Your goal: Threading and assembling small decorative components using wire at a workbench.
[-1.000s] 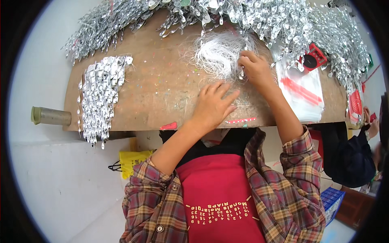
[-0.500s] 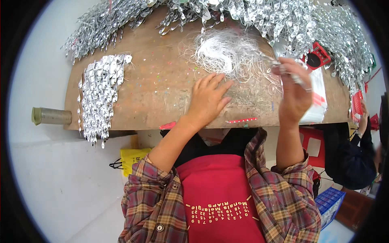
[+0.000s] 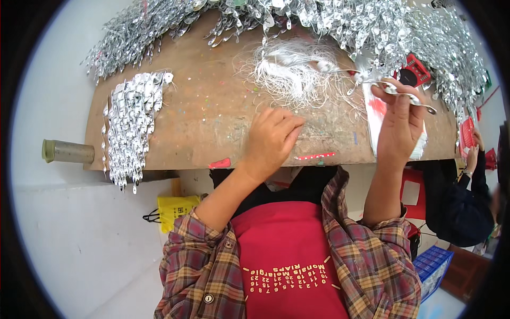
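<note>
My right hand (image 3: 399,119) is raised over the table's right part, pinching a silver twisted spiral strip (image 3: 409,97) between thumb and fingers. The strip slants down to the right, and its far part runs back left toward the thread pile. Low over the table's front, my left hand (image 3: 271,141) is closed, thumb against curled fingers; anything inside the pinch is too small to make out. Just beyond it lies a loose tangle of white thread (image 3: 292,80). Under my right hand is a stack of white sheets or bags (image 3: 376,125) with red print.
Heaps of silver spirals (image 3: 345,24) line the table's back edge. A bundle of finished-looking silver strips (image 3: 133,117) hangs over the front left edge. A red radio-like device (image 3: 417,72) sits at right. Another person's hand (image 3: 472,154) holds a red basket.
My left hand has closed from spread fingers and drawn slightly nearer. The right hand has moved a little right, and the silver strip now shows stretched out from it.
</note>
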{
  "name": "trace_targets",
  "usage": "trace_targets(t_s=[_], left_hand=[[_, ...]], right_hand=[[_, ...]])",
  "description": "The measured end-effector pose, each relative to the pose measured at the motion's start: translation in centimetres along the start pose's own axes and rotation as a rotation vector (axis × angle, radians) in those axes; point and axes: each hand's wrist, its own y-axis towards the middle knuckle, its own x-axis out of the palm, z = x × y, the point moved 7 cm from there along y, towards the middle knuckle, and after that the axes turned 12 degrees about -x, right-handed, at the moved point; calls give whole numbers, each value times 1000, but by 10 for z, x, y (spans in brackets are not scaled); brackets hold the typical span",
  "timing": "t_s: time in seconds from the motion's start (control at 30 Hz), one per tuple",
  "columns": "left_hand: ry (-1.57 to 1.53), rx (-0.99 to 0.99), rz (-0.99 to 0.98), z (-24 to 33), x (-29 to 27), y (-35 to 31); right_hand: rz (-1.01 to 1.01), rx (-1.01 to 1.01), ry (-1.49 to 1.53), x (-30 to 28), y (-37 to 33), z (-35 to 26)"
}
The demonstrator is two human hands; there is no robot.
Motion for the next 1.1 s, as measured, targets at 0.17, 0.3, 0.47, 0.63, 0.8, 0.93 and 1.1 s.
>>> trace_targets(t_s=[0.17,0.3,0.47,0.63,0.8,0.93,1.1], left_hand=[[-893,-560,-342,-14,14,4],[-1453,-664,-281,-27,15,18],[-1446,-753,-86,-63,6,20],[-1376,-813,-623,-32,30,1],[-1659,-686,-466,-6,21,3],[-1811,-552,-25,-28,-8,11],[-1701,-308,208,-56,-83,15]], right_hand=[[121,238,289,-4,-27,33],[87,166,194,-1,-26,14],[81,96,83,-13,-17,2],[84,111,130,-17,-13,-1],[113,271,330,-13,-27,22],[175,452,469,-9,-56,46],[-41,731,445,26,-86,59]])
